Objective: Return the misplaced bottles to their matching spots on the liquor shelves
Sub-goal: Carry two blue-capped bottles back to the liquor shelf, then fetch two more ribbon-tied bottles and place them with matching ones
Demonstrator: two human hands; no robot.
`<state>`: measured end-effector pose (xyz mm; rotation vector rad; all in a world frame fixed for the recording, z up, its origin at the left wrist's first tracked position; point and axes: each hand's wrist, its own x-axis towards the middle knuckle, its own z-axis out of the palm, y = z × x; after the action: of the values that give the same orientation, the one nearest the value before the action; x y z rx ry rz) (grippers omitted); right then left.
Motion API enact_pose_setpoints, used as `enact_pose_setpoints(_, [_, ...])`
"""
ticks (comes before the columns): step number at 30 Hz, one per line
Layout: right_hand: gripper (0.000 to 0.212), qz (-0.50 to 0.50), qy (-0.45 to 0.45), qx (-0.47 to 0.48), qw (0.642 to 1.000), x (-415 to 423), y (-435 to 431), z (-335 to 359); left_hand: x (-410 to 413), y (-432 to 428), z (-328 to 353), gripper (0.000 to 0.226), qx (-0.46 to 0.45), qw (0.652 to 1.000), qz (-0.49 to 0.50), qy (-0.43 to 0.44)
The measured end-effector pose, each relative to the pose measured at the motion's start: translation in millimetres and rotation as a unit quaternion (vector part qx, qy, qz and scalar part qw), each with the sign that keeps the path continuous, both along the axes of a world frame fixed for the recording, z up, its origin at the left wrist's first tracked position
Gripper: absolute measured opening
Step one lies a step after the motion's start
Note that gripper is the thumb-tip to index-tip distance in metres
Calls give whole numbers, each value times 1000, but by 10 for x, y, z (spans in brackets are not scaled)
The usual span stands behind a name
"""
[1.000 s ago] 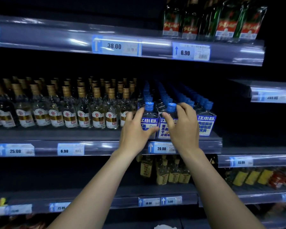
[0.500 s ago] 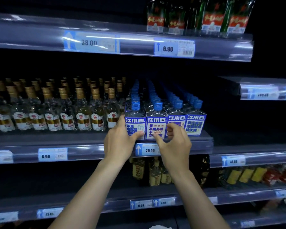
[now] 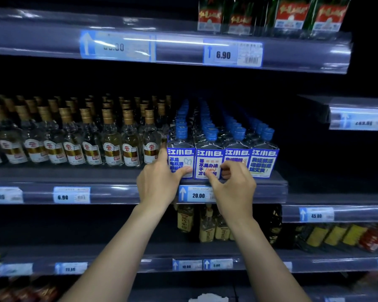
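Note:
Blue-capped bottles with blue and white labels stand in rows at the right end of the middle shelf (image 3: 266, 187). My left hand (image 3: 158, 182) grips the leftmost front blue bottle (image 3: 180, 152), with the index finger along its left side and the thumb on its label. My right hand (image 3: 235, 185) hovers low in front of the second blue bottle (image 3: 208, 156) and the third. Its fingers are curled and its thumb tip touches the second label. Nothing is held in it.
Clear bottles with gold caps (image 3: 111, 147) fill the shelf left of the blue ones, close against my left index finger. A 20.00 price tag (image 3: 198, 195) sits under my hands. Green bottles with red labels (image 3: 289, 16) stand above, yellowish bottles (image 3: 207, 225) below. A darker shelf section (image 3: 358, 118) lies right.
Both hands came down from the blue bottles' caps and shoulders to their lower labels. My right hand released the second bottle and curled its fingers. The front row now stands even.

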<state>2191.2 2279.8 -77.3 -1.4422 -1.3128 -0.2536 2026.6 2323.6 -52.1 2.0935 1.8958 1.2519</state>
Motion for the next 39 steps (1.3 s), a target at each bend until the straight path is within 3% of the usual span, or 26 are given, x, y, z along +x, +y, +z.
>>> enact_pose_setpoints(4, [30, 16, 10, 12, 1000, 3, -54, 32, -49, 18, -21, 59, -14, 999, -36, -17])
enact_pose_setpoints(8, [29, 23, -46, 43, 998, 5, -189, 19, -181, -115, -11, 83, 15, 991, -80, -102])
enact_pose_setpoints(13, [20, 109, -32, 58, 992, -238, -431, -244, -441, -568, -308, 44, 166, 977, -77, -108])
enact_pose_setpoints(15, [20, 169, -16, 22, 985, -428, -549, -470, -559, -799, -603, 37, 164, 979, -67, -98])
enact_pose_setpoints(18, [22, 240, -9, -105, 965, -715, -758, -925, -801, -1237, -1142, 35, 63, 994, -29, -84])
enact_pose_setpoints(22, [26, 306, -37, -328, 893, -1134, -1131, -1625, -1267, -1989, -1857, 33, -112, 986, 65, -102])
enact_pose_setpoints(27, [40, 410, -92, -491, 763, -1926, -1879, -2253, -1989, -3187, -2458, 31, -256, 941, 165, -144])
enact_pose_setpoints(32, [43, 484, -158, -530, 678, -3009, -2938, -2588, -2817, -4667, -2802, 46, -351, 892, 240, -153])
enact_pose_setpoints(39, [39, 580, -252, -523, 571, -4435, -4564, -2758, -3774, -6734, -2974, 51, -384, 821, 380, -186])
